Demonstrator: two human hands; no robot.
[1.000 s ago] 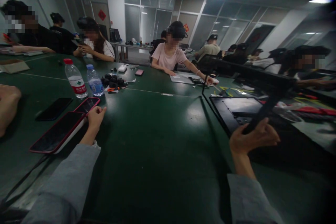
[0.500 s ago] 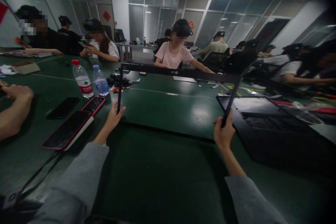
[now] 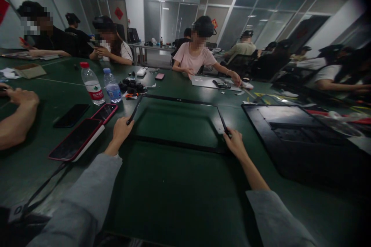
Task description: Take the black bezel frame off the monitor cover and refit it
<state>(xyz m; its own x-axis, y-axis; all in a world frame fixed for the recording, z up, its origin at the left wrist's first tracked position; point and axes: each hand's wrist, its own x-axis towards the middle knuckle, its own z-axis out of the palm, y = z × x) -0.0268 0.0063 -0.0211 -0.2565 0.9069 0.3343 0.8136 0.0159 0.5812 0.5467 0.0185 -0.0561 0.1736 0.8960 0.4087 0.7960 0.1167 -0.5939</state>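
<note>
A thin black rectangular frame [image 3: 179, 100] lies nearly flat on the green table [image 3: 174, 185] in front of me. My left hand [image 3: 121, 131] pinches its left side bar. My right hand [image 3: 235, 143] grips its right side bar near the front corner. Both arms wear grey sleeves. Through the frame the green tabletop shows.
A black panel [image 3: 292, 123] lies to the right. Left of my hand lie a red-cased phone [image 3: 75, 144], a smaller red phone [image 3: 104, 112] and a black phone [image 3: 71, 115]. Two water bottles [image 3: 92, 88] stand behind them. Another person's forearm [image 3: 16, 121] rests at far left. Several people sit around.
The frame, held upright half a second ago, has been lowered almost flat onto the table. My left hand, resting by the phones a second ago, now holds its left bar.
</note>
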